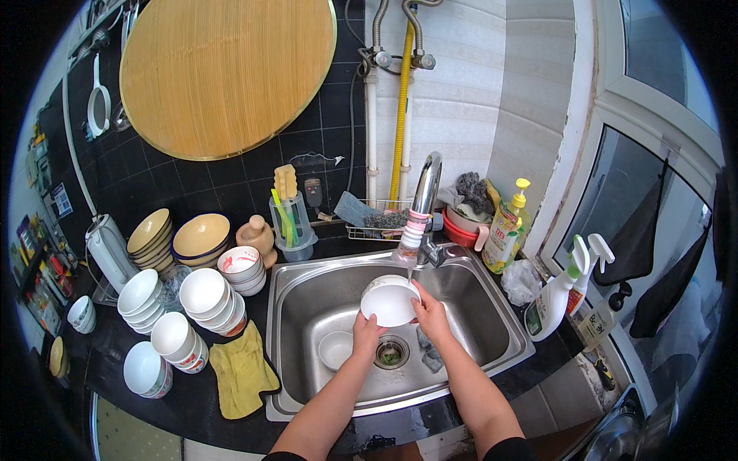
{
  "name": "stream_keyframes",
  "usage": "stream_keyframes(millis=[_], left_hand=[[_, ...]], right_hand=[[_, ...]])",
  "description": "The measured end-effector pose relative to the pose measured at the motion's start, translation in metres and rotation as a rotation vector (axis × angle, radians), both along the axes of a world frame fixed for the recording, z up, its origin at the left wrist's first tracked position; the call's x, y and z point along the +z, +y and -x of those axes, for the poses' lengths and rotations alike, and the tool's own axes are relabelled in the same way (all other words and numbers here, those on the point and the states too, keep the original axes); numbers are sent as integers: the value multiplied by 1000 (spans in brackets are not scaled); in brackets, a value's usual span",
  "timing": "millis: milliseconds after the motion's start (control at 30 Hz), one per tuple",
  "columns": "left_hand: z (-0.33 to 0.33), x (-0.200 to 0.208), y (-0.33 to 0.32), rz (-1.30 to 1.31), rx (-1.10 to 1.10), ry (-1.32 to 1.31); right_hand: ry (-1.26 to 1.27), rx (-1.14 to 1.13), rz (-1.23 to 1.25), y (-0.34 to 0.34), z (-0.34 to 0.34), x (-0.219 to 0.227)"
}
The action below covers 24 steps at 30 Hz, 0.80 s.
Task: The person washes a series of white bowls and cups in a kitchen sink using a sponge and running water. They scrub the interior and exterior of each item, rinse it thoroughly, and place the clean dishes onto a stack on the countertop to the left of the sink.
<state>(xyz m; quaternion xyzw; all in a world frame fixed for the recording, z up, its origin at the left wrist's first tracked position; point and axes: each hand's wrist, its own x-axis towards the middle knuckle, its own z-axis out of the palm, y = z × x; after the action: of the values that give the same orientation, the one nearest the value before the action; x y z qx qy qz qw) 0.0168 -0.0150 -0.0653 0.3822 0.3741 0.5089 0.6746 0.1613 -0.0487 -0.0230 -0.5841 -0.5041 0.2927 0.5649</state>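
A white bowl [390,305] is held between my two hands over the steel sink [300,300], tilted so its inside faces me. My left hand [367,332] grips its lower left rim, and my right hand [430,313] has the right rim. Just above stands the faucet [421,200], and a thin stream of water runs from its pink-and-white spout extension [411,234] onto the bowl's far edge. Another white bowl [335,349] rests on the sink floor beside the drain [392,352]. A wet grey cloth [430,355] lies right of the drain, partly behind my right forearm.
Several stacks of white bowls [204,293] and tan bowls [201,236] crowd the left counter. A yellow cloth [242,373] lies by the sink's left edge. On the right stand a dish soap bottle [507,230] and spray bottles [552,303]. A wire rack [377,223] sits behind the sink.
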Motion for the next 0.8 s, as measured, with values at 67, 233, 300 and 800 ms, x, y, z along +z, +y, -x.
stream_keyframes(millis=[67,233,300,800], left_hand=[[0,-2,0,7,-12,1],[3,4,0,91,-118,-124],[2,9,-3,86,-123,-137],[6,71,-42,-647,239,878]], right_hand=[[-11,-33,-2,1,-1,-3],[104,-59,126,2,-10,-8],[112,-32,148,8,-17,-19],[312,314,541,10,-30,-37]])
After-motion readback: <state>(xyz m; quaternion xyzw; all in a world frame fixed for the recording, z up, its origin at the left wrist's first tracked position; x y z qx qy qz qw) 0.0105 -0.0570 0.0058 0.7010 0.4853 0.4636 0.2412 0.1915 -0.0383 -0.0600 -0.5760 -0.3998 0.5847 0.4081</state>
